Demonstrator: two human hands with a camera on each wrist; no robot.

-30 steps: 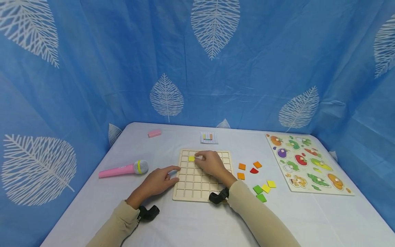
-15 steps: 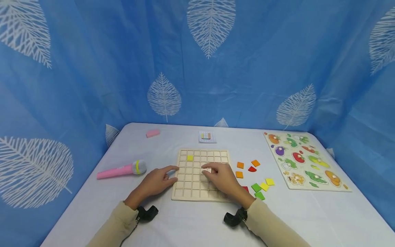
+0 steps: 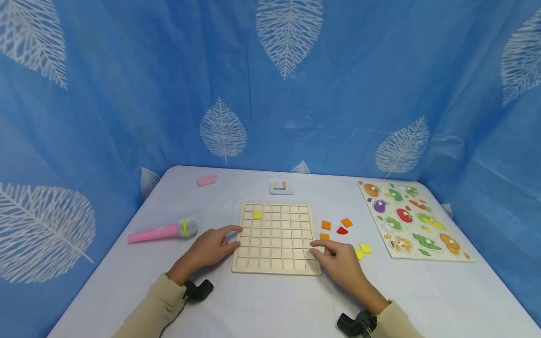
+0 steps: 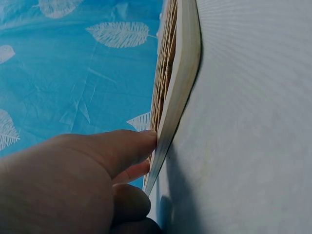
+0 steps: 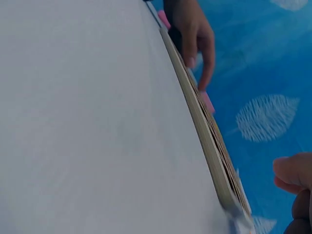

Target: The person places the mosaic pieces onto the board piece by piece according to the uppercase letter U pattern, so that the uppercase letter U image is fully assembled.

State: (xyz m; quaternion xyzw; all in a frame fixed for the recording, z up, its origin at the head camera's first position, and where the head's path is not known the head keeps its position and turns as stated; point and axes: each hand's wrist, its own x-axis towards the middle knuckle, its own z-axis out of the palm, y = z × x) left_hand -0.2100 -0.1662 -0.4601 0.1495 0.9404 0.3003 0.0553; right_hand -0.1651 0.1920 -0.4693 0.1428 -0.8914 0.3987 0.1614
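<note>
A square wooden grid board [image 3: 274, 239] lies mid-table, with one yellow square tile [image 3: 257, 215] in a cell near its upper left corner. My left hand [image 3: 211, 249] is at the board's left edge; in the left wrist view its thumb [image 4: 131, 144] touches the side rim. My right hand [image 3: 338, 263] hovers over the right edge, thumb and forefinger apart and holding nothing. Just beyond it lie orange tiles [image 3: 326, 225], a red quarter-round piece [image 3: 342, 230] and yellow tiles [image 3: 365, 248]. The green tiles are hidden behind this hand.
A small pattern card [image 3: 281, 186] lies behind the board. On the left are a pink toy microphone [image 3: 156, 233] and a pink block [image 3: 206, 180]. A vegetable peg puzzle [image 3: 416, 220] is at the right; a blue curtain [image 3: 338, 84] hangs behind the table.
My right hand has left the yellow tile in its cell and drawn back rightward and nearer to the board's right edge. My left hand has stayed at the left edge.
</note>
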